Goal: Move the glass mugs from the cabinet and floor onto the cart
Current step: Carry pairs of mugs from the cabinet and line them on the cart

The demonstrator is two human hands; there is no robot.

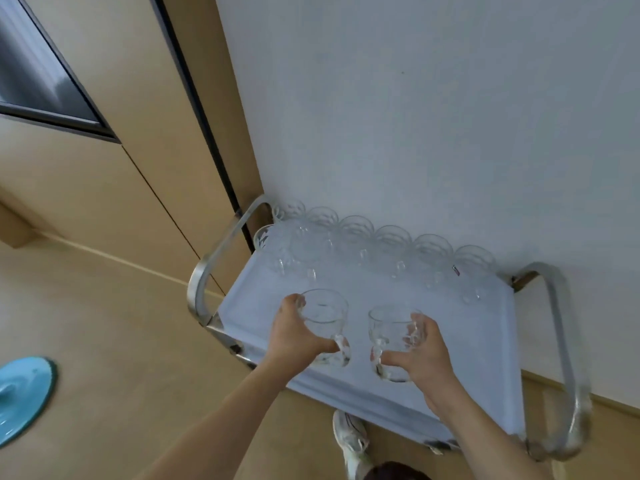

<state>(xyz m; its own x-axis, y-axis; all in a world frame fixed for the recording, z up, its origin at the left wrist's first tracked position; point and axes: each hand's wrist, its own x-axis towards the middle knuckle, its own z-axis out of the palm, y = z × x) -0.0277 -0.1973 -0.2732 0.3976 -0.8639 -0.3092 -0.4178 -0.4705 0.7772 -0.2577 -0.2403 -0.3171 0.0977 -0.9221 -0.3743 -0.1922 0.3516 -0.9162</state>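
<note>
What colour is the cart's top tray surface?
Pale blue-white, plain with no pattern; the cart's top tray shows best in the head view, framed by silver metal handles.

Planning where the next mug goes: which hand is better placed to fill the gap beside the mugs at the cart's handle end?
Left. The left hand holds its mug nearer the crowded handle end; the right hand is farther away.

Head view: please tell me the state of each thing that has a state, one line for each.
left hand: grips a glass mug, above the cart top.
right hand: grips another glass mug.
left mug: upright, empty, held.
right mug: upright, empty, held.
mugs at the back: standing in rows on the cart by the wall, empty.
cart: parked against the wall, front area bare.
</note>
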